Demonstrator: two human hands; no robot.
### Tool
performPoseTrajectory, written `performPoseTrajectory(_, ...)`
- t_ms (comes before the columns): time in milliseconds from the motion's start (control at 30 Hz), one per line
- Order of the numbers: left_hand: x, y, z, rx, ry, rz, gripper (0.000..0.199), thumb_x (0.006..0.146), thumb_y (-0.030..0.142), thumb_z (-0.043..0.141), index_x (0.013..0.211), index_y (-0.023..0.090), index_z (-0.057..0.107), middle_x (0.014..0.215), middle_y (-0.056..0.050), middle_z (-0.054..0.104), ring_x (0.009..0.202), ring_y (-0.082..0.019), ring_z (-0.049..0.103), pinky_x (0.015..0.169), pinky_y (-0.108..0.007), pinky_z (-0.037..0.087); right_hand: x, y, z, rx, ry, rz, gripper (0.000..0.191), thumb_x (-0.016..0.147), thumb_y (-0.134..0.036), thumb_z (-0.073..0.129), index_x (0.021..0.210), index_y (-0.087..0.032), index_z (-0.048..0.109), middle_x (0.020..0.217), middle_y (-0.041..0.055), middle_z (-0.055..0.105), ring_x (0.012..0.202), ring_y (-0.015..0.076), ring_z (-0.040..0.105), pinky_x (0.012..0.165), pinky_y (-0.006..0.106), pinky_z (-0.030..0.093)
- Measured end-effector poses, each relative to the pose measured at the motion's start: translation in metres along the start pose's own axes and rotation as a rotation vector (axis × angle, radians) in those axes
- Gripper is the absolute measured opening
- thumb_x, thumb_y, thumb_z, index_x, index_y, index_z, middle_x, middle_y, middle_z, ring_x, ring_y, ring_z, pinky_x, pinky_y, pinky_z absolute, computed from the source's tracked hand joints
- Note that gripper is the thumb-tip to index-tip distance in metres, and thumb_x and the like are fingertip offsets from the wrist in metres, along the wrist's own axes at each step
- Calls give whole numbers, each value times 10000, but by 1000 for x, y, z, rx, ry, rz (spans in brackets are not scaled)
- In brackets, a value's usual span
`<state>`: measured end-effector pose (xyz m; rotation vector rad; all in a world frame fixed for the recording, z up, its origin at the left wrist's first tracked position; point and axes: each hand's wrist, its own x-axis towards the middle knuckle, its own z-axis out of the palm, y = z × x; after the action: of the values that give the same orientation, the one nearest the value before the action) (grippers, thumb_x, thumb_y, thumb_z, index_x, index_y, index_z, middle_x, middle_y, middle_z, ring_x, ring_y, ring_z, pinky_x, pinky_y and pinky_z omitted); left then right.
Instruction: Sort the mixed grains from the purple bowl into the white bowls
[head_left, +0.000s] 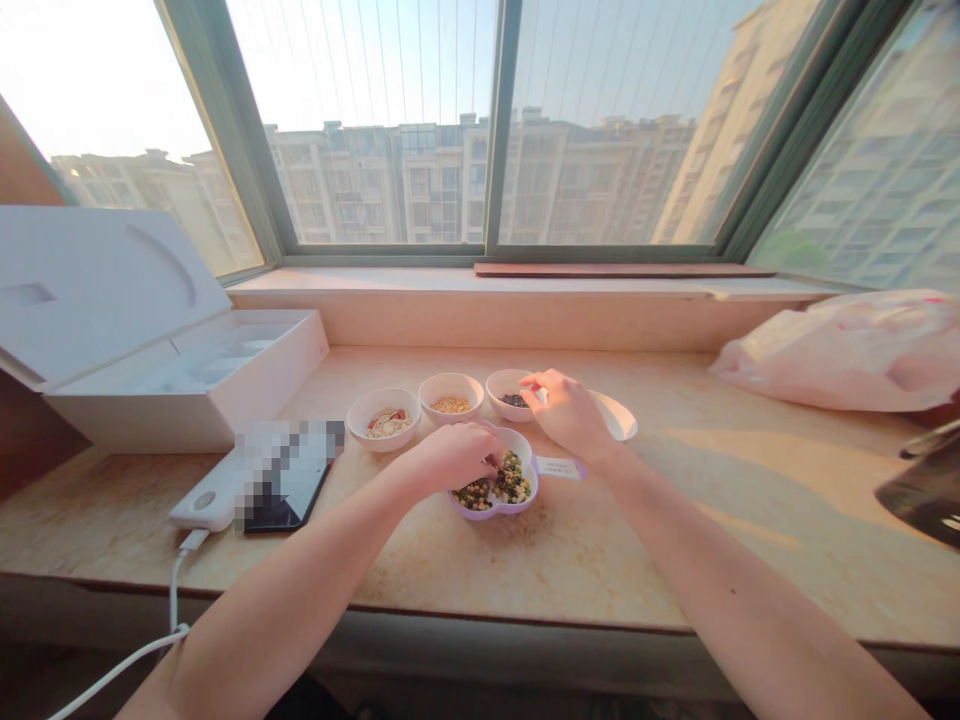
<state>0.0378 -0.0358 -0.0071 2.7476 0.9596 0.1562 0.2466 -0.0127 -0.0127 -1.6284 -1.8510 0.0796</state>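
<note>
A lilac-rimmed divided bowl [491, 512] with a labelled handle [561, 468] holds mixed green, yellow and pale beans [514, 482]. My left hand [457, 458] reaches into it from above, fingers bent down and pinched among the beans; what they grip is too small to name. My right hand [564, 405] is at a white bowl of small dark beans [514, 400], fingertips drawn together over its right side. Whatever they pinch cannot be made out. To the left are a bowl of yellowish grains [451, 404] and a bowl of pale slices with reddish bits [388, 422].
Behind my right hand lies a white dish [619, 415]. On the left are an open white box [262, 370], a phone [292, 490] and a white device [206, 495] with a cable. A plastic bag [847, 350] and a dark object [926, 485] are at right.
</note>
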Motion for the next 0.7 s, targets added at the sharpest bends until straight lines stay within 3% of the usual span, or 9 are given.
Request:
performPoseTrajectory(267,0,1,-4,2,21,-6,167,904,201,638,939,217,800,1082,-39,755,983,-206,696,878,-308,510,-1,-1,0,2,-5,-6,224,957,-259,579,1071,-222,770,1155,68,760,1010,250,692,844,356,498)
performPoseTrajectory(533,-2,5,-12,-19,15,12,152,917,274,680,816,199,765,1015,-36,740,903,-195,690,783,-290,491,-2,-6,2,0,-41,-38,225,959,-276,592,1077,-222,775,1120,68,776,907,226,697,809,348,508)
performPoseTrajectory(700,-2,-14,-21,-11,178,-104,233,986,255,557,945,221,783,1048,-48,744,955,-197,679,856,-294,489,-5,-14,-2,30,-58,-86,222,953,-266,606,1060,-219,795,1136,84,776,936,237,703,828,347,513)
